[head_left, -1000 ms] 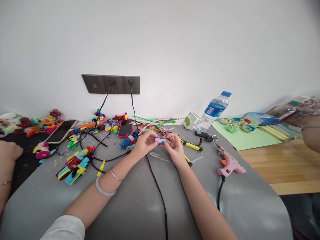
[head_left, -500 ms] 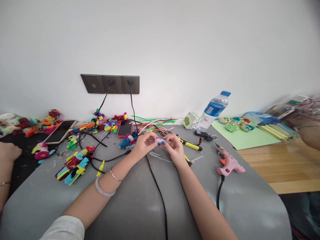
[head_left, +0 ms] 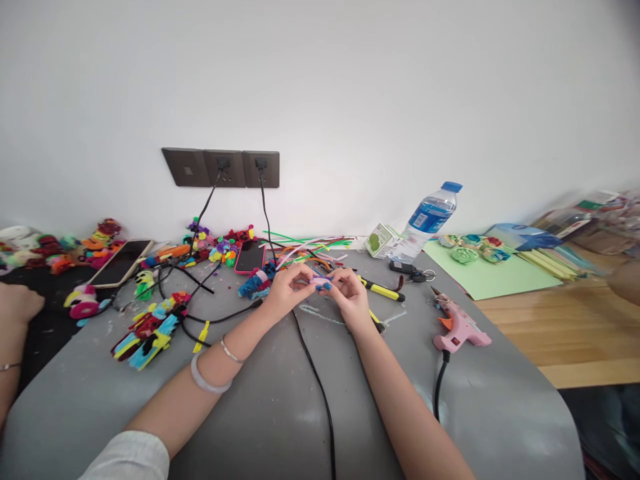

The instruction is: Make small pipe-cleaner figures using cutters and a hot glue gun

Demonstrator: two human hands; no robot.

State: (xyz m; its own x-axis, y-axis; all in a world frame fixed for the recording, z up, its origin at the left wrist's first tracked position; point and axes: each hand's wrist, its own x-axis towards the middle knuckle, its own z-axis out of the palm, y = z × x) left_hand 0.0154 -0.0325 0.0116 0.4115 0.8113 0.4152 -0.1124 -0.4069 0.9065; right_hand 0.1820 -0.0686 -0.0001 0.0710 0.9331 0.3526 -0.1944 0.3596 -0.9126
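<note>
Both hands meet over the middle of the grey table. Between their fingertips is a small purple and blue fuzzy pipe-cleaner piece, partly hidden by the fingers. My left hand pinches it from the left, and my right hand pinches it from the right. Just beyond the right hand lie yellow-and-black-handled pliers. Silvery tinsel pipe cleaner rests on the table below the hands. To the left of my left hand sits a blue pipe-cleaner bundle.
A pink glue gun with a black cord lies at right. Behind it are a car key, a tilted water bottle and green paper. Pipe-cleaner figures, cables and a phone lie left. Another person's hand rests far left.
My hands have hardly moved and keep the same pinch on the pipe-cleaner piece. At the far right edge, another person's arm has shifted rightward and slightly down.
</note>
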